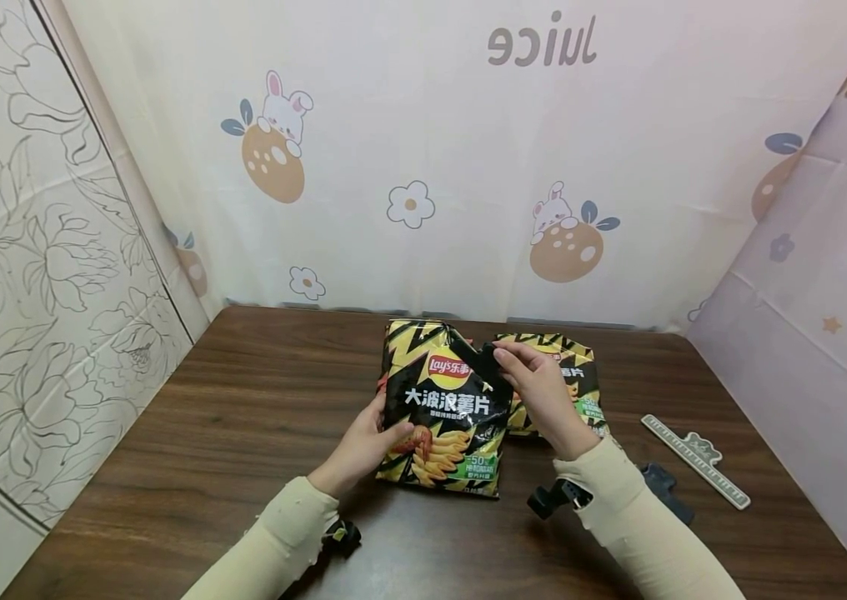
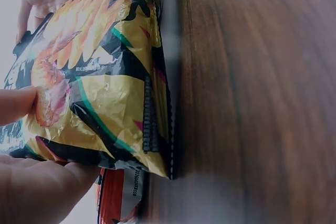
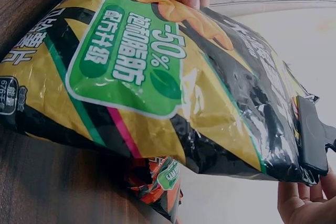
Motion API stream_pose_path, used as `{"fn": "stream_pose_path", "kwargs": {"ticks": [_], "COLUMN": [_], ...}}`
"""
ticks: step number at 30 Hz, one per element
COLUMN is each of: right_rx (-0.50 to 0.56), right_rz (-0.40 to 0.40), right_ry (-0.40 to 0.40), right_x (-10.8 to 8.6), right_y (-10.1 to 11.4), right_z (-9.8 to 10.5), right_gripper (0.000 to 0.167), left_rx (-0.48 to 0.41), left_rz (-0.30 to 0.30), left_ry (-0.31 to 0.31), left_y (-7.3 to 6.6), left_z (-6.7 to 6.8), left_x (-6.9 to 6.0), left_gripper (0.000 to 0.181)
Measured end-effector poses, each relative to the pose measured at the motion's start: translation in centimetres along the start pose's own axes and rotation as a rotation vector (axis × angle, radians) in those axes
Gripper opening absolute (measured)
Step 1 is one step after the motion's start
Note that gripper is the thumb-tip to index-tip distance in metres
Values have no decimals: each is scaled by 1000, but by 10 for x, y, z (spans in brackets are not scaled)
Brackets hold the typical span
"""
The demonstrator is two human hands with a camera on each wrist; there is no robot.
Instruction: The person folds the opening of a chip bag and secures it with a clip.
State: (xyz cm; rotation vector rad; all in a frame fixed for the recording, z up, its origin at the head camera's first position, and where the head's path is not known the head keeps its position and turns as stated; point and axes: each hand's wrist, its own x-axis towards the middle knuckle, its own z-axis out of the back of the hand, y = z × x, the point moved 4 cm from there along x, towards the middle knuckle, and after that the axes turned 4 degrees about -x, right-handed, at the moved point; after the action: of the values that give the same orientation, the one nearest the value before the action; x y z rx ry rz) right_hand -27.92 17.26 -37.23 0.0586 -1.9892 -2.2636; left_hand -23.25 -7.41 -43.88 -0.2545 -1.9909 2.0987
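A yellow-and-black Lay's chip bag (image 1: 434, 421) stands tilted on the table in front of me. My left hand (image 1: 363, 446) grips its lower left side, thumb on the printed front and the other fingers behind. A black clip (image 1: 472, 357) sits across the bag's top right corner; the right wrist view shows the clip (image 3: 312, 135) on the bag's edge. My right hand (image 1: 547, 400) pinches that clip, its fingers (image 3: 304, 198) partly out of frame. Behind the held bag is a second yellow-and-black bag (image 1: 588, 375), partly covered by my right hand.
Behind the held bag, a red bag (image 2: 119, 195) shows low down. On the right lie a pale ruler-shaped clip (image 1: 696, 460) and a dark object (image 1: 667, 492), partly hidden by my right sleeve. A printed curtain (image 1: 408, 275) hangs along the back edge of the brown table (image 1: 258, 400).
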Motion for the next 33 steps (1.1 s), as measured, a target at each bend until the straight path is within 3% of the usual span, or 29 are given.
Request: {"fn": "stream_pose_path", "kwargs": {"ticks": [17,28,33], "right_rx": [-36,-3,-27], "right_rz": [-43,-119,-173], "right_ry": [63,76,62], "right_x": [-5,-16,-23], "right_y": [-13,-35,-42], "right_z": [10,8,7], "right_gripper": [62,63,61], "left_rx": [-20,1,-11], "left_rz": [-56,-60,-68], "left_ry": [54,17,31], "left_y": [0,2,1], "left_z": [-2,-1,-2], "left_x": [0,1,1], "left_gripper": [71,68,70]}}
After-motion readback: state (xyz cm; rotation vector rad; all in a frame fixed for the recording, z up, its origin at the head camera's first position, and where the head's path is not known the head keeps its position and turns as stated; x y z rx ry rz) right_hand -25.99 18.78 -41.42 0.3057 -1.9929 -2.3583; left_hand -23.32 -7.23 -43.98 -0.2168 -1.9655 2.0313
